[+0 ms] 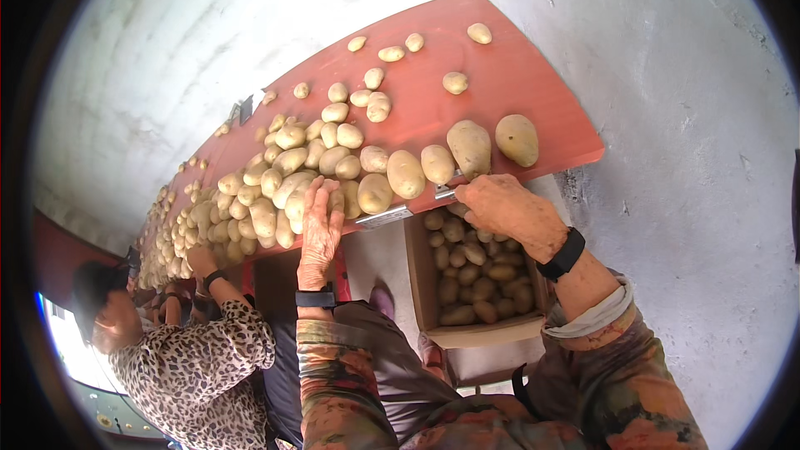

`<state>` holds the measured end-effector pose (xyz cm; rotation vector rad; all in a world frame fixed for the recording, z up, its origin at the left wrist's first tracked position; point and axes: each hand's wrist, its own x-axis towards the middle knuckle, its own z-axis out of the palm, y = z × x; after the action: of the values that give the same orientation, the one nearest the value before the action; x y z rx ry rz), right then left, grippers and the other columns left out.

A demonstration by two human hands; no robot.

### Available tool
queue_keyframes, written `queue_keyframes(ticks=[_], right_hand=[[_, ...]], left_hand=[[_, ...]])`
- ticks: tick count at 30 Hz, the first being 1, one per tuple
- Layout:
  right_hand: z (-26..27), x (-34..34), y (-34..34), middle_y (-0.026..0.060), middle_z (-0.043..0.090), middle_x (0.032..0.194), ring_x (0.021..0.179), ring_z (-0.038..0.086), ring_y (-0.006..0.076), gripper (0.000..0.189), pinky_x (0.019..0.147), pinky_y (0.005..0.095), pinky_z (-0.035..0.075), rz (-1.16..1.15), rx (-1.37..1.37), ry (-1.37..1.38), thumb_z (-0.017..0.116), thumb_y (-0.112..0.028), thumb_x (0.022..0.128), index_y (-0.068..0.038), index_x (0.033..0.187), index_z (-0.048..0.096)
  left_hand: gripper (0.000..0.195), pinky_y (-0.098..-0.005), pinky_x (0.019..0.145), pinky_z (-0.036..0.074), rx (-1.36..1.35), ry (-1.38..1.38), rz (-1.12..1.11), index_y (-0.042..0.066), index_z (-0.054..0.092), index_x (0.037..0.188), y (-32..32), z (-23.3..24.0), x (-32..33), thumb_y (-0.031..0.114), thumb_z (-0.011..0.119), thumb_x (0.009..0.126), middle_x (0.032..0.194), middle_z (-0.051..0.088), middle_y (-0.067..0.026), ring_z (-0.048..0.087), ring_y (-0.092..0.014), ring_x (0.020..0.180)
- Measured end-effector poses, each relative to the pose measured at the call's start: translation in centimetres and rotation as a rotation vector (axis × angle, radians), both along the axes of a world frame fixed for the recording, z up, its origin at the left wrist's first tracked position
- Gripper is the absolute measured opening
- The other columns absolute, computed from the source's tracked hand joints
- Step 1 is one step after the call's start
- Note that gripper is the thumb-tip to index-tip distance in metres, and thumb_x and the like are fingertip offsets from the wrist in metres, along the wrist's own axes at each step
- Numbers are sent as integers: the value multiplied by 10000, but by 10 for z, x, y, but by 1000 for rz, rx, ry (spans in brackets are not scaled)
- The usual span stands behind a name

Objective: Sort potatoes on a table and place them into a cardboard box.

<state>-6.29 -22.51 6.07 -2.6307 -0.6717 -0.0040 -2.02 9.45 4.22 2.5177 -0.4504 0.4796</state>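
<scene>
My left hand [322, 225] lies on the front edge of a potato pile [262, 215], its fingers bent over the potatoes. One potato [335, 201] shows between its fingers and thumb; whether it is gripped is unclear. Past the table's front edge, my right hand [509, 209] hovers with curled fingers above an open cardboard box [481, 336] of potatoes [475, 275]. A potato just under those fingers is partly hidden, so I cannot tell if it is held. Larger potatoes [469, 149] line the table edge near my right hand.
The red table [425, 119] carries scattered smaller potatoes [392, 54] farther back. Metal hinges [384, 217] sit along its front edge. A wall [675, 137] rises on the right. At left, a co-worker in a leopard-print top [194, 369] reaches into the pile.
</scene>
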Motion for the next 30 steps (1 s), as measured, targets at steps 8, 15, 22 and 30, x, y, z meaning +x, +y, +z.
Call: queue_keyframes(ticks=[8,15,22,30], right_hand=[[-4,8,-1,194,641,819,851,630,347,176,720,444,509,-19,-31,30,648,-78,734,13,878,604],[-19,13,-6,195,639,752,751,635,363,145,652,440,517,39,-50,-132,641,-76,734,23,837,616],[-20,18,-6,198,653,780,767,645,353,152,695,436,529,-10,-92,-93,638,-93,748,10,859,636],[-29,19,-3,184,653,777,761,645,345,179,668,441,527,-5,-103,-53,632,-84,734,-11,897,644]], left_hand=[[481,-463,1033,348,223,-182,18,64,494,1286,2,-11,5,49,526,807,1338,406,-263,383,-428,1249],[496,-427,919,465,200,-138,97,41,465,1301,-26,10,-23,-14,538,813,1321,388,-243,483,-366,1125],[173,-335,719,490,-190,210,-122,51,622,975,-98,5,-80,-1,571,818,851,625,-112,624,-239,799],[182,-367,668,492,307,501,-497,32,614,953,-153,-95,-46,135,597,805,864,648,-156,634,-307,799]])
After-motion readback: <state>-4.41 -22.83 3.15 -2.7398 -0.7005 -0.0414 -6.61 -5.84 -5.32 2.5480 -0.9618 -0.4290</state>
